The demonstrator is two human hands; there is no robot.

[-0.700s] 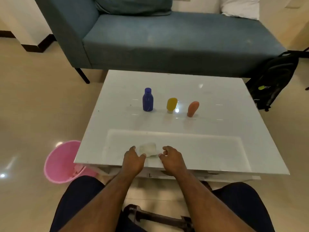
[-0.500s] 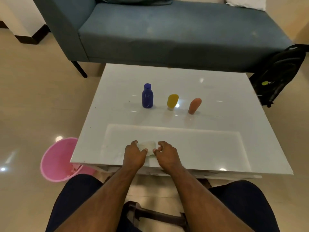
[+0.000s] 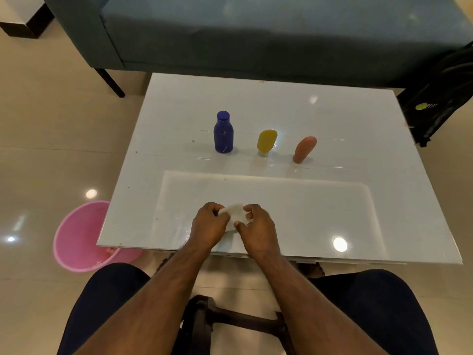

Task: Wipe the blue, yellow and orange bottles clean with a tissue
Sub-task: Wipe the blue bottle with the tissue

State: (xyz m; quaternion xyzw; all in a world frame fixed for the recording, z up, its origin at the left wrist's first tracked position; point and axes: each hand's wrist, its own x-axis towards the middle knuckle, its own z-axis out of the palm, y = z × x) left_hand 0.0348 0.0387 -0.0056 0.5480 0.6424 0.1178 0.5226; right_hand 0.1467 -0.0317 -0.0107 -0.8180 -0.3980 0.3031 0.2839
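Observation:
Three bottles stand in a row across the middle of the white glossy table [image 3: 358, 129]: a blue bottle [image 3: 223, 133] on the left, a yellow bottle [image 3: 266, 141] in the middle, an orange bottle [image 3: 304, 149] on the right. Near the front edge a white tissue [image 3: 236, 214] is bunched between my hands. My left hand [image 3: 208, 226] pinches its left side and my right hand [image 3: 257, 228] pinches its right side. Both hands are well short of the bottles.
A pink bin [image 3: 76, 238] stands on the floor at the table's front left corner. A blue-grey sofa [image 3: 256, 34] runs behind the table, and a black backpack [image 3: 440, 98] leans at the far right. A dark stool frame [image 3: 230, 321] sits between my knees.
My hands have drawn together and gathered the tissue off the table between the fingers. The camera view has tilted further down; the bottles stay put.

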